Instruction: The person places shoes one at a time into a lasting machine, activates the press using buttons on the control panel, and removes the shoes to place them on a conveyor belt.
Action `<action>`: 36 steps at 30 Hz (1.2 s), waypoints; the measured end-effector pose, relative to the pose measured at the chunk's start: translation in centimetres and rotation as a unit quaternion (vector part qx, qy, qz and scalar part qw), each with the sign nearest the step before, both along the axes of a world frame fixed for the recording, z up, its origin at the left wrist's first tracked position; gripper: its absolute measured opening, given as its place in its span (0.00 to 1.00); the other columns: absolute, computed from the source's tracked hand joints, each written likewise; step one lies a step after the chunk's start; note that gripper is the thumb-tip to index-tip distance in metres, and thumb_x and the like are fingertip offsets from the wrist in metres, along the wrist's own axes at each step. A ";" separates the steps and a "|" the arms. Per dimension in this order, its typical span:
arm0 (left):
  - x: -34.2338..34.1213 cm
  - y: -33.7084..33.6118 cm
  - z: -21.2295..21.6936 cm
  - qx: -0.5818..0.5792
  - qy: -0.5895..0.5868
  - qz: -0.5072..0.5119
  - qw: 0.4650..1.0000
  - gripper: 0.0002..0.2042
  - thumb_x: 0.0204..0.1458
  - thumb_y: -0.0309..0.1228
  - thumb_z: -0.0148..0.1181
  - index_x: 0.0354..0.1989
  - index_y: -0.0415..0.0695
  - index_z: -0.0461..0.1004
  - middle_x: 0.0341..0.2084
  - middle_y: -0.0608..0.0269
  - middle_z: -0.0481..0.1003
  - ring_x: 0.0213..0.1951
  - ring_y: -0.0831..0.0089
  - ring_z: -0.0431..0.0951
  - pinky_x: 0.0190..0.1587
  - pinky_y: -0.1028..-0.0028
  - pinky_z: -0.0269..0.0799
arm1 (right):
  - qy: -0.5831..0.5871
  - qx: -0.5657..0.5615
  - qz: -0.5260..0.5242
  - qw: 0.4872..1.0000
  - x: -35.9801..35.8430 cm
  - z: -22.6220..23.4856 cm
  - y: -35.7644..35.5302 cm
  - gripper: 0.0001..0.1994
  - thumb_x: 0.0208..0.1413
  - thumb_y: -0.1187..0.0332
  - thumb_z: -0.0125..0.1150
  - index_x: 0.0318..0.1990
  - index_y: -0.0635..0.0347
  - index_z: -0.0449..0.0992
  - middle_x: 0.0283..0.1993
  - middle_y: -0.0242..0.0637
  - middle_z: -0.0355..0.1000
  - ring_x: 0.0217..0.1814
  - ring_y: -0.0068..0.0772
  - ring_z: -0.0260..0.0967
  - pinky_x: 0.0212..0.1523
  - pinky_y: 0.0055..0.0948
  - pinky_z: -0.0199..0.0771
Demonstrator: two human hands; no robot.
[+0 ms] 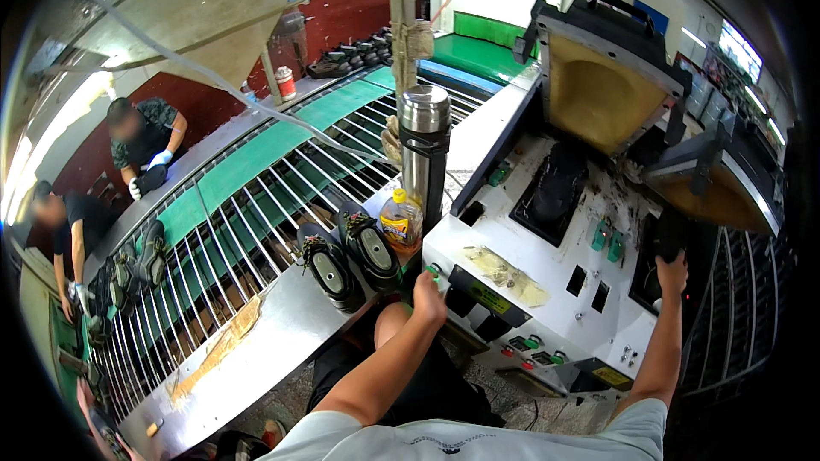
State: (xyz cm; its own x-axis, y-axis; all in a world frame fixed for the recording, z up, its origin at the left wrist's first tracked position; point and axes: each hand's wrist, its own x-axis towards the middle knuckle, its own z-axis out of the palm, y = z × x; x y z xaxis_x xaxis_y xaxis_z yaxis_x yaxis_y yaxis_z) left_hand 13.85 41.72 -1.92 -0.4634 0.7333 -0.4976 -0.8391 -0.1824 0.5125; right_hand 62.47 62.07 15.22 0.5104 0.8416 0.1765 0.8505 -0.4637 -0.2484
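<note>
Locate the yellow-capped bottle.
Near the head view's middle, the yellow-capped bottle stands between the dark shoes on its left and the tall flask on its right.

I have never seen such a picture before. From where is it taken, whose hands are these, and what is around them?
A fisheye camera on a person's head looks down; straight edges look bent. The left hand, by a green button on a white machine, and the right hand, touching a dark object too shadowed to name, are that person's own. The machine has two raised lids, with what looks like a black shoe before one. Two dark shoes stand on the metal table, beside a yellow-capped bottle and a steel flask.
</note>
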 end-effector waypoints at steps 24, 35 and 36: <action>-4.9 -12.9 -5.3 -0.006 -0.124 -0.084 0.989 0.17 0.56 0.40 0.48 0.49 0.43 0.67 0.49 0.56 0.73 0.50 0.59 0.74 0.54 0.64 0.68 | -0.067 0.404 -0.034 0.912 6.8 -10.2 -6.5 0.47 0.43 0.48 0.71 0.63 0.71 0.56 0.61 0.58 0.61 0.62 0.56 0.61 0.61 0.42 0.63; -3.8 -14.7 -0.6 0.160 0.052 -0.332 0.928 0.14 0.61 0.32 0.44 0.48 0.37 0.71 0.52 0.55 0.72 0.54 0.62 0.73 0.57 0.65 0.65 | 0.599 0.339 0.162 0.708 -0.4 -9.9 -16.6 0.34 0.48 0.67 0.65 0.62 0.65 0.58 0.59 0.43 0.63 0.60 0.40 0.62 0.60 0.36 0.60; -3.7 -14.4 0.0 0.206 0.044 -0.341 0.916 0.15 0.62 0.34 0.44 0.50 0.37 0.70 0.53 0.55 0.71 0.55 0.61 0.71 0.58 0.65 0.64 | 0.631 0.312 0.237 0.669 -2.0 -10.2 -16.4 0.34 0.47 0.65 0.65 0.62 0.63 0.59 0.60 0.41 0.63 0.61 0.39 0.61 0.61 0.37 0.59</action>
State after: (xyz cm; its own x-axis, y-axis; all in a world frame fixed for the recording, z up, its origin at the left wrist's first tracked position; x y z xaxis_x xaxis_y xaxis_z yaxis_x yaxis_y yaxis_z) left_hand 10.19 27.28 -1.96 0.1468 0.9844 -0.0964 -0.7891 0.1754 0.5887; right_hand 60.45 45.68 5.06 0.2858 0.9250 0.2502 -0.2042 0.3139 -0.9272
